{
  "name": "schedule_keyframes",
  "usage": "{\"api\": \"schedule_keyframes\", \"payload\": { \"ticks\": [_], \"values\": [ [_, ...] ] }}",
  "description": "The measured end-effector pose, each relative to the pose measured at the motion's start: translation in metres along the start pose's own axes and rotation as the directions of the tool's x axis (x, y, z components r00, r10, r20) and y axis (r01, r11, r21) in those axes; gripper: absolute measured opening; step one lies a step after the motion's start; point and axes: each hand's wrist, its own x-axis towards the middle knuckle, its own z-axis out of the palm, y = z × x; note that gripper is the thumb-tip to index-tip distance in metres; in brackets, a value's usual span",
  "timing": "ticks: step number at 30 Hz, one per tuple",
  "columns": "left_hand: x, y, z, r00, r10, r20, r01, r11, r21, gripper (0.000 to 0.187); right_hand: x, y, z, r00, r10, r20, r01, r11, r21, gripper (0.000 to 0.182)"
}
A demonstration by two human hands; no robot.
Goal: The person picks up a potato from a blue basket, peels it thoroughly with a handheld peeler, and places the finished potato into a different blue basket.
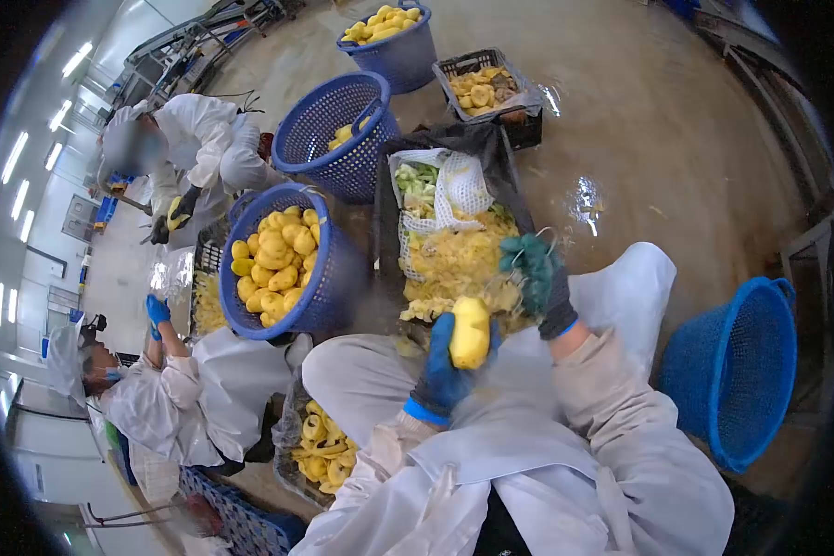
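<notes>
1. Blue-gloved left hand (442, 375) is wrapped around a yellow peeled fruit (470, 332), upright over the person's lap.
2. Right hand (539, 278), in a dark green-grey glove, is up and just right of the fruit, fingers curled around what looks like a thin metal tool; it is blurred, so I can't tell what it is or how firm the hold is.
3. Landmark: the held fruit. Straight beyond it is a peel heap (459, 264) on a black-lined crate, with a white mesh sack (459, 185) of greenish scraps at the far end.
4. Left of the fruit stands a full blue basket (329, 278) of peeled yellow pieces. Farther back sit a nearly empty blue basket (334, 139), another filled basket (394, 42) and a black crate (486, 88) of cut pieces.
5. Right of the fruit, well apart, a blue basket (737, 371) lies tipped on its side, nothing visible inside.
6. Below left of the fruit, by the person's knee, is a tray of yellow rings (320, 454).
7. Two co-workers in white sit to the left, one with blue gloves (157, 310) raised.
8. Progress, my read: the fruit in hand looks peeled all round, so it's on trimming or nearly finished. One basket is full and the peel heap is big, so a lot is done. The two empty-looking baskets suggest more to go.
</notes>
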Motion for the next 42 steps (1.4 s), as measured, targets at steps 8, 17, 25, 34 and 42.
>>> {"api": "schedule_keyframes", "payload": {
  "ticks": [8, 17, 25, 34, 42],
  "values": [
    [0.006, -0.001, 0.001, 0.985, 0.164, -0.05, -0.166, 0.986, -0.031, 0.036, 0.0, 0.006, -0.002, 0.996, 0.076, -0.056, -0.083, 0.987, -0.138, 0.04],
    [0.027, -0.005, -0.026, 0.93, 0.366, -0.016, -0.367, 0.929, -0.055, 0.035, 0.002, 0.023, -0.007, 0.983, -0.08, -0.164, 0.068, 0.995, -0.077, 0.029],
    [0.019, -0.004, -0.011, 0.962, 0.272, -0.01, -0.272, 0.955, -0.12, 0.037, 0.005, 0.03, -0.004, 0.984, 0.079, -0.161, -0.08, 0.997, -0.003, 0.037],
    [0.011, -0.001, -0.006, 0.982, 0.154, 0.106, -0.159, 0.987, 0.036, 0.06, -0.002, -0.02, 0.023, 0.996, 0.052, 0.074, -0.05, 0.999, -0.021, 0.031],
    [0.004, -0.011, -0.005, 0.973, 0.153, 0.171, -0.171, 0.981, 0.092, 0.068, 0.0, -0.01, 0.021, 0.996, 0.078, 0.037, -0.079, 0.997, 0.027, 0.032]
  ]
}}
